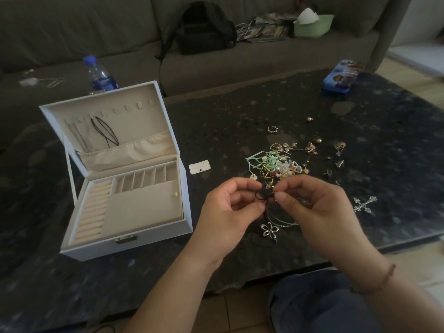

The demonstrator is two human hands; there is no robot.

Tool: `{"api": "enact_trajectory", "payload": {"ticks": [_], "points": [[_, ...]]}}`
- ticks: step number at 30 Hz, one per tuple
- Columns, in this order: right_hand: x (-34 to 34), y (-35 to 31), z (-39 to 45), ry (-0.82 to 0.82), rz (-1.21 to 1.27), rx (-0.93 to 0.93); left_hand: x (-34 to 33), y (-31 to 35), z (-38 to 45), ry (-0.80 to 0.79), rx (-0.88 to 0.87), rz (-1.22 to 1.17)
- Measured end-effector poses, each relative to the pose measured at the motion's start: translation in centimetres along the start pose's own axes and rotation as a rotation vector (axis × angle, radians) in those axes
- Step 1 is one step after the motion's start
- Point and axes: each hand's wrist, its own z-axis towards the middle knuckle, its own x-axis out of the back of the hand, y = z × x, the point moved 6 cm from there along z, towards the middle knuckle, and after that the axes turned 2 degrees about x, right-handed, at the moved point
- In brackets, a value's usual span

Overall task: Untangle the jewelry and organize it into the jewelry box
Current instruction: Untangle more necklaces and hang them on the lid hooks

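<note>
My left hand (pixel 231 207) and my right hand (pixel 319 207) meet above the dark table and both pinch a knotted black cord (pixel 263 196). A silver flower pendant (pixel 269 230) hangs from the cord, along with a thin silver chain (pixel 286 224). Behind the hands lies a tangled pile of jewelry (pixel 280 164) with green ribbon, pearls and gold pieces. The white jewelry box (pixel 125 179) stands open at the left. Black cord necklaces (pixel 105 132) hang inside its lid, and a small pearl piece (pixel 176 194) lies in its tray.
Loose earrings (pixel 312 147) are scattered right of the pile and a silver cross pendant (pixel 364 204) lies at the right. A white earring card (pixel 199 167), a blue tin (pixel 341 76) and a water bottle (pixel 99 74) are on the table. A sofa with a black backpack (pixel 204 27) stands behind.
</note>
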Motion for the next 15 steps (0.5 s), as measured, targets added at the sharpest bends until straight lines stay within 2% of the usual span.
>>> {"api": "enact_trajectory", "payload": {"ticks": [9, 15], "points": [[0.3, 0.6, 0.3, 0.012, 0.373, -0.09, 0.1, -0.9, 0.1, -0.022, 0.036, 0.079], [1.6, 0.3, 1.0, 0.006, 0.466, 0.004, 0.6, -2.1, 0.4, -0.023, 0.088, 0.087]]}}
